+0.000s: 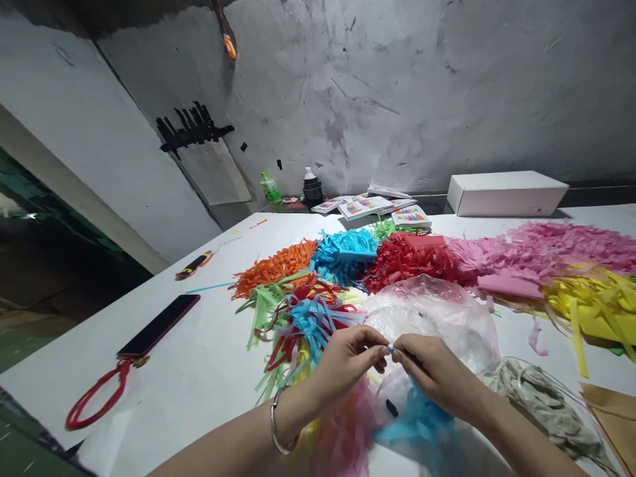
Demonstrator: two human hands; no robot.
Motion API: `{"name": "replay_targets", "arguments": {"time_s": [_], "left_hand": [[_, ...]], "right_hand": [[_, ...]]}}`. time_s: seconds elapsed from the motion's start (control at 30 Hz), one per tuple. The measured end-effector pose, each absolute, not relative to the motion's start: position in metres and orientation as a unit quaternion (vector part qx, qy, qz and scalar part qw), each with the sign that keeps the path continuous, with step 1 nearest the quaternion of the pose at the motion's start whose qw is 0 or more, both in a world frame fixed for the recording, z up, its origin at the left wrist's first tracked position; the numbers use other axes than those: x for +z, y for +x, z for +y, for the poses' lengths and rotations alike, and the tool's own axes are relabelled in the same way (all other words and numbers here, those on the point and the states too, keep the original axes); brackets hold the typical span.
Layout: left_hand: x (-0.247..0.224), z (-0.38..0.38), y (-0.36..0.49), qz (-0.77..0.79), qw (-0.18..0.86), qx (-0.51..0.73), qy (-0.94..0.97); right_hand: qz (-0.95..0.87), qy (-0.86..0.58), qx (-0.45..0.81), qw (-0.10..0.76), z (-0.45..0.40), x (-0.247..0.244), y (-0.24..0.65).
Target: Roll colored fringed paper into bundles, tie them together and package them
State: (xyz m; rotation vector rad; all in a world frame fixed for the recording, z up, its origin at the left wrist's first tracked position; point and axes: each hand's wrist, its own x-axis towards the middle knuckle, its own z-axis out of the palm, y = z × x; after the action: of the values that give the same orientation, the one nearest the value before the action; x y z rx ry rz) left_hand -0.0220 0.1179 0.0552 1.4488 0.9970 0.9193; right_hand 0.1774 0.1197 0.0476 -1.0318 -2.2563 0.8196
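Observation:
My left hand [348,358] and my right hand [432,368] meet fingertip to fingertip above the table, both pinching the thin end of a blue paper tassel [422,421]. The tassel's fringe hangs below my right hand, somewhat blurred. A silver bangle [282,421] circles my left wrist. Beside my left hand lie blue, red and green tassels [311,321], and blurred pink strips [348,430] lie below it. Behind my hands rests a clear plastic bag [427,318].
Orange [281,265], blue [345,252], red [415,258], pink [546,248] and yellow fringe piles [596,301] span the table. A phone [159,324] and cutter [193,265] lie left, pale cord [541,397] right, a white box [507,195] by the wall.

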Motion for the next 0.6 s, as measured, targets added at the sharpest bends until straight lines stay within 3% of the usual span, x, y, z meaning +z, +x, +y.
{"name": "replay_targets", "arguments": {"time_s": [0.23, 0.33, 0.6], "left_hand": [[0.048, 0.119, -0.025, 0.411, 0.561, 0.352, 0.627], [0.048, 0.118, -0.028, 0.410, 0.546, 0.343, 0.645], [0.064, 0.099, -0.065, 0.425, 0.410, 0.346, 0.729]], "right_hand": [[-0.841, -0.375, 0.310, 0.236, 0.114, 0.042, 0.174], [-0.867, -0.355, 0.258, 0.236, 0.114, 0.036, 0.171], [-0.912, -0.290, 0.156, 0.244, 0.111, 0.027, 0.160]]}}
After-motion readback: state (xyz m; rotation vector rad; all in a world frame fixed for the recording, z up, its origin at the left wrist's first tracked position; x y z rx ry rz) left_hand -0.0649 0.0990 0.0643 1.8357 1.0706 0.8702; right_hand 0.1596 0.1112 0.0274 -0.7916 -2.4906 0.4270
